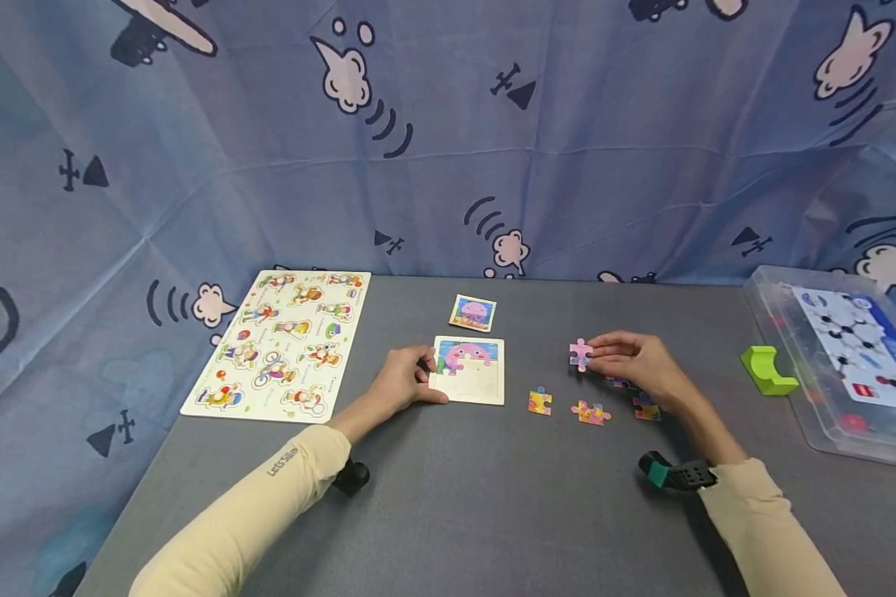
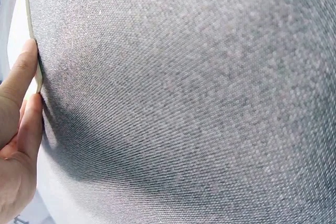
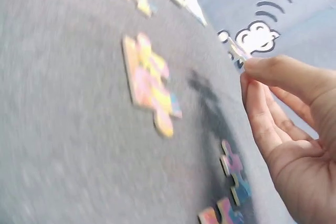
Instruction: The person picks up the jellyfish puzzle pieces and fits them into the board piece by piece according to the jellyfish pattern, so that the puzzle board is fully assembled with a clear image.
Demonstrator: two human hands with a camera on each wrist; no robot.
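Observation:
A square jigsaw frame [image 1: 485, 388] lies on the table, its upper part filled with a pink sea creature picture and its lower part bare. At its left edge and lower left corner, the thumb and fingers of my left hand [image 1: 401, 383] hold it. My right hand [image 1: 640, 362] pinches a pink puzzle piece [image 1: 580, 355] between thumb and fingertips, raised above the table. The right wrist view shows that piece [image 3: 239, 51] nearly edge-on. Below lie loose pieces: a yellow one [image 1: 540, 402], a pink-and-yellow one [image 1: 591, 413], and others [image 1: 646, 409] partly under the right hand.
Behind the frame lies a small picture card [image 1: 473, 313] with the pink creature. A large white peg puzzle board [image 1: 327, 365] is at the left. To the right are a green curved block [image 1: 767, 371] and a clear plastic box [image 1: 829, 419]. A blue patterned curtain [image 1: 433, 199] hangs behind.

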